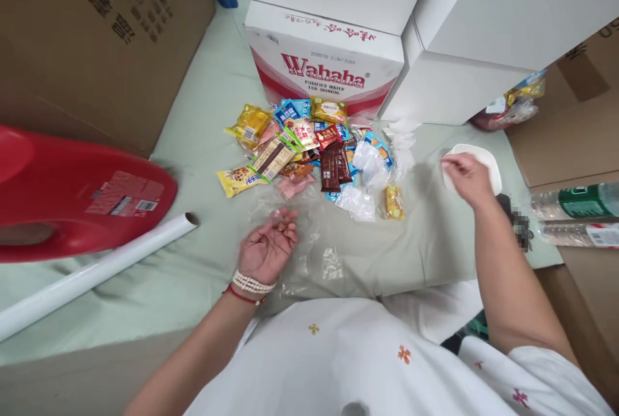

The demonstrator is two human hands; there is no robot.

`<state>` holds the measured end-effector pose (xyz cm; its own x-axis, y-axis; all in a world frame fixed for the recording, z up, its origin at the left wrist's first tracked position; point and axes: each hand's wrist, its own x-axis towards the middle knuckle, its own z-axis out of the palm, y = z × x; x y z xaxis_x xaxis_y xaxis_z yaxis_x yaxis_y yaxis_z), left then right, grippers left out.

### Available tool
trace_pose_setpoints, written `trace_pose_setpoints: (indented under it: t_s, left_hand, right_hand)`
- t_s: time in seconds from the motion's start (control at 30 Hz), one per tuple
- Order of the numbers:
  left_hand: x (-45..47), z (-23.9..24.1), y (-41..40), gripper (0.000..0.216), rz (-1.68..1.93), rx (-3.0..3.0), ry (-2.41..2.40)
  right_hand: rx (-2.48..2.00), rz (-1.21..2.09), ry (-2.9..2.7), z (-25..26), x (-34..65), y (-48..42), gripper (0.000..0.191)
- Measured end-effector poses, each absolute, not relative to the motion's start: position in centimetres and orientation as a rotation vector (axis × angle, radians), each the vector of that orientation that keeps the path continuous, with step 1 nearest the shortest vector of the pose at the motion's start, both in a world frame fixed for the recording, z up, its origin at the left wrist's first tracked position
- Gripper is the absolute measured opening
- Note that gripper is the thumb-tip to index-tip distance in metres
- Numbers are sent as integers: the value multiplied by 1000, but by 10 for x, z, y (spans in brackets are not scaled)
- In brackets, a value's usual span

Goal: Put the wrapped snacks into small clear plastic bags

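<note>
My left hand [271,249] rests palm up with its fingers loosely curled and apart. No object shows in the palm, and clear plastic wrapping [309,229] lies about the fingers. Over the edge of a small white dish [489,161], my right hand [467,177] has its fingertips pinched together; whatever may be between them cannot be made out. Between the hands and the box behind lies a pile of wrapped snacks, among them a yellow packet [239,180], dark brown packets [335,168] and a green-edged bar [274,158]. A small yellow packet [394,202] sits apart from the pile.
Crumpled clear wrappers [358,202] lie right of the pile. A white and red water box [324,71] stands behind. On the left are a red jug [91,190] and a white roll [106,267]. Plastic bottles [580,202] lie at the right, beside cardboard boxes [565,106].
</note>
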<state>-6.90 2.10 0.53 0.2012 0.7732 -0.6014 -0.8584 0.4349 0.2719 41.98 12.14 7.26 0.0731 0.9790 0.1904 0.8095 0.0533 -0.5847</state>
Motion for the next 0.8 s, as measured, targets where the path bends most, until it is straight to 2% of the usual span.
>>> trace_pose_setpoints:
  t_s: [0.1, 0.2, 0.27, 0.4, 0.53, 0.63, 0.7, 0.8]
  left_hand:
    - [-60, 5, 22, 28, 1070, -60, 753]
    - [-53, 4, 19, 28, 1009, 2, 751]
    - [-52, 3, 17, 26, 990, 25, 743]
    - [-52, 2, 14, 29, 978, 114, 712]
    - [-48, 5, 10, 27, 959, 225, 701]
    - [-44, 9, 8, 29, 967, 296, 697]
    - [-43, 10, 9, 29, 984, 316, 710]
    - [-42, 11, 13, 29, 975, 299, 722]
  right_hand:
    - [-1595, 737, -2071, 53, 375, 110, 55]
    - [-1577, 929, -2129, 33, 349, 113, 73]
    - [-1644, 939, -2115, 25, 341, 117, 69]
    - [-1675, 890, -2147, 22, 334, 110, 50]
    - [-1587, 745, -2013, 24, 321, 69, 50]
    - [-1570, 651, -1942, 20, 299, 23, 43]
    - [-1615, 588, -1876, 13, 280, -4, 46]
    - [-1725, 612, -1640, 2, 263, -25, 60]
